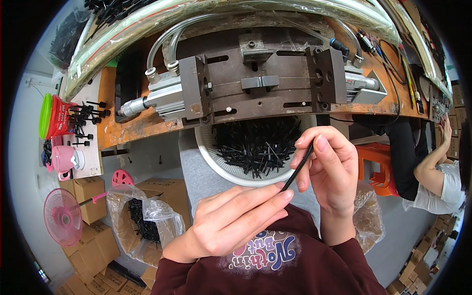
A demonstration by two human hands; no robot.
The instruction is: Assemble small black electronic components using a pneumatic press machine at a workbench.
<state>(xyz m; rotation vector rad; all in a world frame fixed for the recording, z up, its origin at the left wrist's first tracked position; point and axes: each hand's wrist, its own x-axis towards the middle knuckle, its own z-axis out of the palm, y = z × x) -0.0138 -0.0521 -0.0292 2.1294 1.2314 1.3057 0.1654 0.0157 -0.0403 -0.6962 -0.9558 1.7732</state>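
Between my two hands is a thin black rod (pixel 297 171), tilted with its upper end to the right. My left hand (pixel 231 219) pinches the lower end between thumb and fingers. Thumb and forefinger of my right hand (pixel 330 167) close on the upper end. Just beyond my hands, a white ribbed basket (pixel 206 156) holds a heap of black rod-like parts (pixel 258 145). Past it stands a dark metal fixture (pixel 255 98) on the bench, with a small grey block (pixel 260 82) at its middle and a pneumatic cylinder (pixel 166 98) at its left.
A plastic-lined box (pixel 125 216) of black parts stands at the lower left, near a pink fan (pixel 62 217). Several black parts (pixel 88 115) lie by a pink cup (pixel 63 158). At right are an orange stool (pixel 373 164) and another person (pixel 437 182). Clear hoses (pixel 169 42) run above the fixture.
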